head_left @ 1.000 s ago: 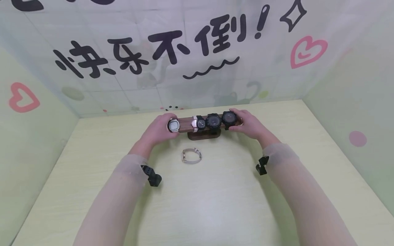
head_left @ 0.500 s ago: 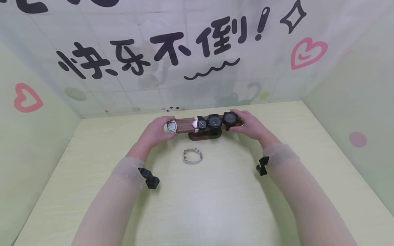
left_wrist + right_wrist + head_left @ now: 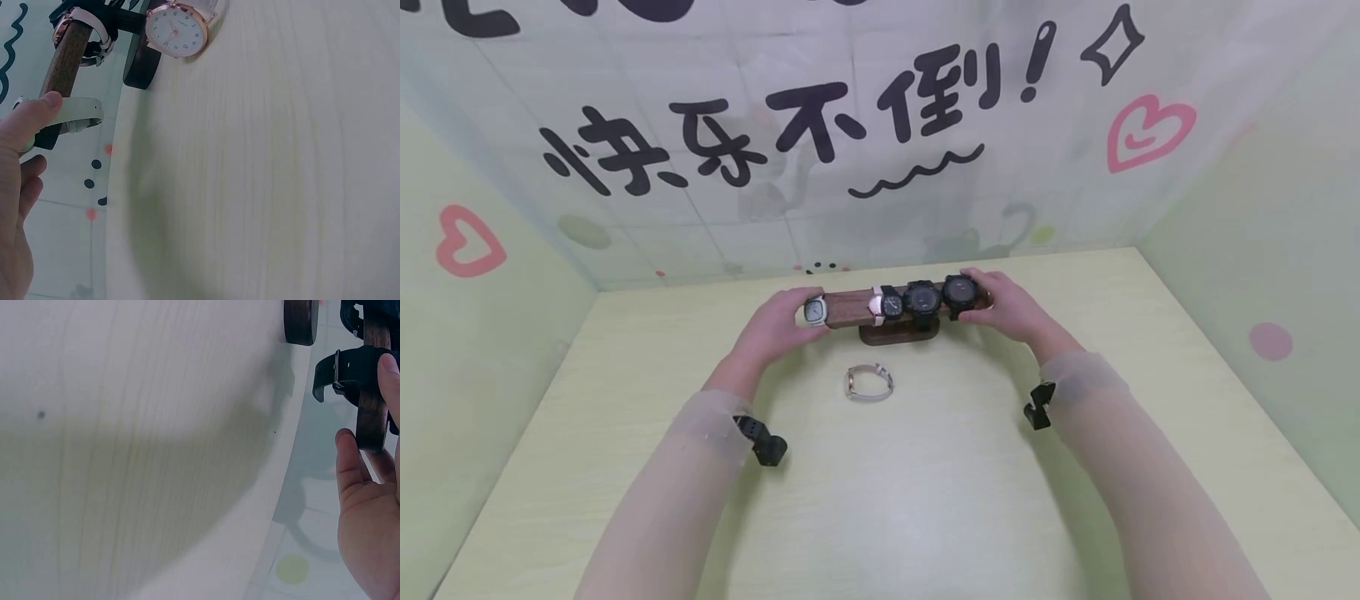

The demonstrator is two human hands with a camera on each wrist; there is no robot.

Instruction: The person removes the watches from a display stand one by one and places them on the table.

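On the pale wood-grained bench [image 3: 910,483], a rose-gold round watch [image 3: 177,30] is laid nearest. Behind it, a dark brown wooden bar [image 3: 847,309] is carried above a rounded base [image 3: 898,334]. At its ends, a white squarish watch [image 3: 815,311] is pinched by the closely curled left grip [image 3: 775,325], and a black round watch [image 3: 960,292] by the right grip [image 3: 1009,307], similarly curled. Between them, 3 watches [image 3: 922,298] are mounted.
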